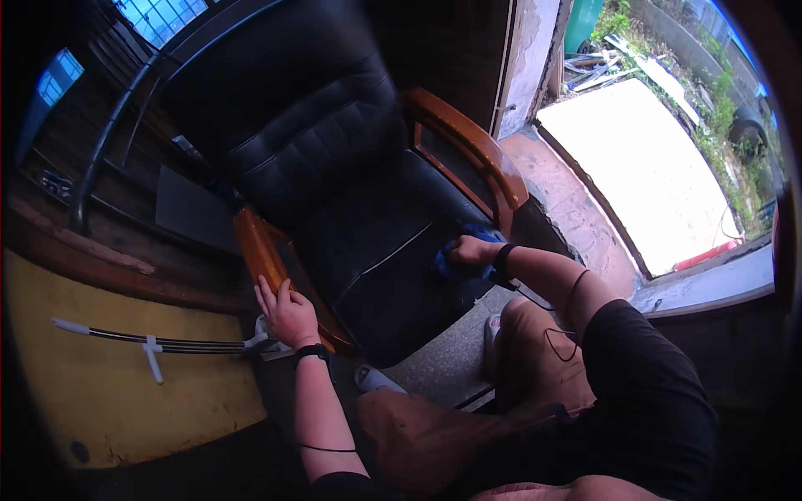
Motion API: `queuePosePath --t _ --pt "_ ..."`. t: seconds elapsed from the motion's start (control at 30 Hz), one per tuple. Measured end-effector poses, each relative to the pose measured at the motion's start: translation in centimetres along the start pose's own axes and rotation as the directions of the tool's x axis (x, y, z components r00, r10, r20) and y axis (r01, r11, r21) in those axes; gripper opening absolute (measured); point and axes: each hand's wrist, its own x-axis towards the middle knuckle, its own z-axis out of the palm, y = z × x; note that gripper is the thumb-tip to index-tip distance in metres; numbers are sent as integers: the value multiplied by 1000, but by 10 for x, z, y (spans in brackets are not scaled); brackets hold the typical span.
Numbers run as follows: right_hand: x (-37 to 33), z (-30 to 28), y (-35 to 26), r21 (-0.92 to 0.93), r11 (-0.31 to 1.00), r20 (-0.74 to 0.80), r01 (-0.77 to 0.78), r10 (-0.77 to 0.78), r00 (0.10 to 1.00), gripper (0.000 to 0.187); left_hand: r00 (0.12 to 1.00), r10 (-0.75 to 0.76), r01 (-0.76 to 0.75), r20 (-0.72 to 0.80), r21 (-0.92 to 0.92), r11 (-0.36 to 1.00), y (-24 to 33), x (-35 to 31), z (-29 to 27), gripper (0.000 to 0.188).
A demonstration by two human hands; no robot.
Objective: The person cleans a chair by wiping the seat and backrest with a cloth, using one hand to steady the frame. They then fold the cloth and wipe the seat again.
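Note:
A black leather office chair point(368, 238) with a padded backrest stands in front of me, facing my knees. My right hand point(474, 250) is closed on a bunched blue cloth point(449, 269), which presses on the right side of the seat. My left hand point(291, 316) lies on the front of the chair's left wooden armrest point(253, 242), fingers stretched out and holding nothing. The right wooden armrest point(480, 142) curves up beyond my right hand. Most of the cloth is covered by my fingers.
On the left, a thin rod with white fittings point(200, 344) lies over a yellow board point(150, 401). A dark metal tube point(104, 150) rises behind it. To the right, a doorway opens onto a bright white panel point(626, 167), a red cylinder point(706, 255) and scrap outside.

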Motion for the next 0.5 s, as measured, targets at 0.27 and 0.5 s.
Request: queuePosePath --t 0.27,0.5 --pt "-69 -130 -85 -370 867 -702 334 -497 510 24 1000 2 -2 -7 -3 1000 -1 1 -1 22" --pt "-29 -166 -59 -232 969 -800 84 -239 550 34 999 -7 7 45 12 1000 5 0 -2 28"
